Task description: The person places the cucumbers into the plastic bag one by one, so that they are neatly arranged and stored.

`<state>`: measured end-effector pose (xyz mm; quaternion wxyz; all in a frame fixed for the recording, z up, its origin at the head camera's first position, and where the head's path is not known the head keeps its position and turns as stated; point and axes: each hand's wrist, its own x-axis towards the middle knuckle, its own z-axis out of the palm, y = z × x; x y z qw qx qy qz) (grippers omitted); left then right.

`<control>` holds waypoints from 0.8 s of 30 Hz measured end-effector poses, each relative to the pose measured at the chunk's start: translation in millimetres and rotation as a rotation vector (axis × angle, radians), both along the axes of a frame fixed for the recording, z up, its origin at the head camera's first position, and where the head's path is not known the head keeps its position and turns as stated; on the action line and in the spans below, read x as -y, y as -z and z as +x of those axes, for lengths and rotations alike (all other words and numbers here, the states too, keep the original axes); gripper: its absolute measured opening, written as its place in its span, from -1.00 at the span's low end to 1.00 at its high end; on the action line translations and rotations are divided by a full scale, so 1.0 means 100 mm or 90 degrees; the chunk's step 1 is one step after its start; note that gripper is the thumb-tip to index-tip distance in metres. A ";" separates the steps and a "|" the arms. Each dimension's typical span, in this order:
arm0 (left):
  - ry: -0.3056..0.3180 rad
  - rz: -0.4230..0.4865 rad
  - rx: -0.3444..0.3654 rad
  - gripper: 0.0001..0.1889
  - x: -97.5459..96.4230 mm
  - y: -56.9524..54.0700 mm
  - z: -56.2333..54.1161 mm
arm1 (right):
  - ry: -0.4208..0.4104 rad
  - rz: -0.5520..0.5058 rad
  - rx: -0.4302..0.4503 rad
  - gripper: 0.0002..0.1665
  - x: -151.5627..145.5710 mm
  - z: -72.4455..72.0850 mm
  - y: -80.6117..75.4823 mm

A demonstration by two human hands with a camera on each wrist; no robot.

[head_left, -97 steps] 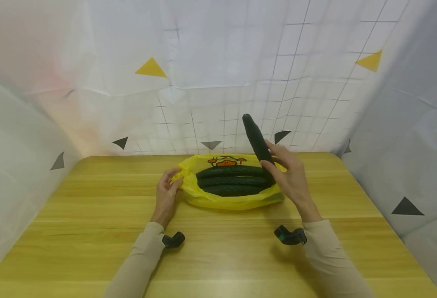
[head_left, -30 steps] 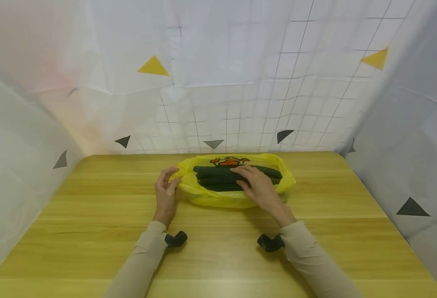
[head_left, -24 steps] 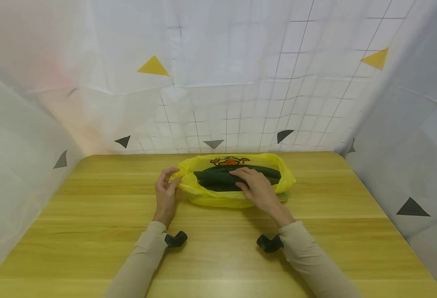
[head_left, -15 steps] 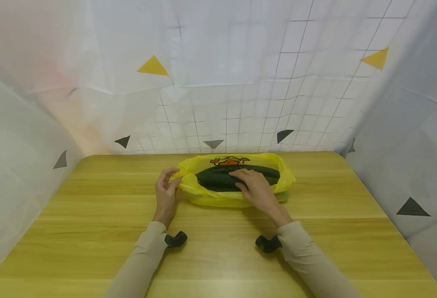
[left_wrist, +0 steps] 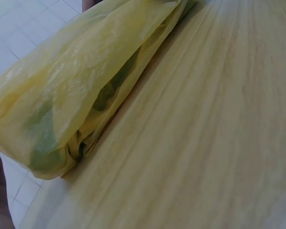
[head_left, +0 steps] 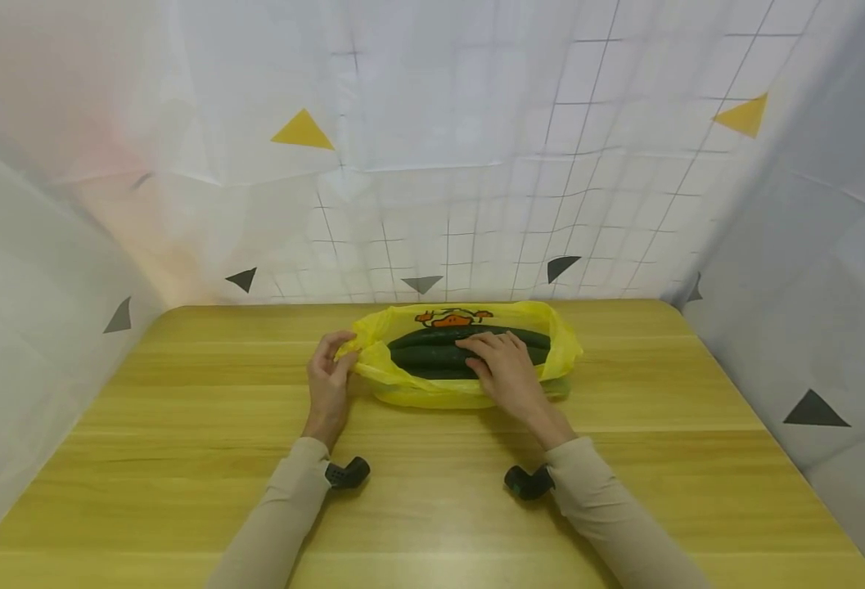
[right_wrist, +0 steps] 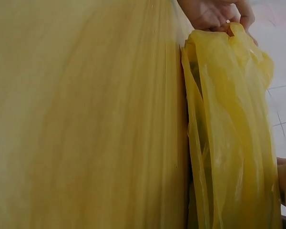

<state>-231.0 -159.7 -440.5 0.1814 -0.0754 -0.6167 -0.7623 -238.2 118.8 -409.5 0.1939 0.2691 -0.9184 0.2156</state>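
A yellow plastic bag (head_left: 439, 397) with an orange-and-black print lies sideways at the back of the table, its mouth facing up. Inside, dark green cucumbers (head_left: 428, 357) lie side by side; the bag's front wall and my right hand partly hide them. My left hand (head_left: 327, 384) pinches the gathered left end of the bag between thumb and fingers, which the right wrist view also shows. My right hand (head_left: 511, 378) reaches over the front rim, fingers and thumb curled over the front cucumber. In the left wrist view the bag (left_wrist: 86, 62) hides most of the contents.
The wooden table (head_left: 432, 515) extends in front of and beside the bag. White sheeting (head_left: 417, 221) with grid lines and triangular markers rises behind and on both sides. A black wrist camera is strapped to each forearm.
The cucumber my right hand held tilted above the bag is now lowered among the others. Lately it has shifted slightly under my fingers. My left hand keeps its place on the bag.
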 end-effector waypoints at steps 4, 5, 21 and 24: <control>0.009 0.003 0.016 -0.73 0.01 -0.01 0.01 | 0.006 -0.004 0.022 -0.64 -0.02 -0.01 0.00; 0.011 0.003 0.021 -0.73 0.01 -0.01 0.01 | 0.005 -0.004 0.026 -0.64 -0.02 -0.01 0.00; 0.033 -0.027 0.041 -0.69 0.01 -0.08 0.03 | -0.015 -0.114 0.047 -0.61 -0.30 -0.03 -0.17; 0.008 -0.103 0.041 -0.68 0.05 -0.14 0.07 | -0.013 -0.142 0.038 -0.60 -0.44 -0.02 -0.23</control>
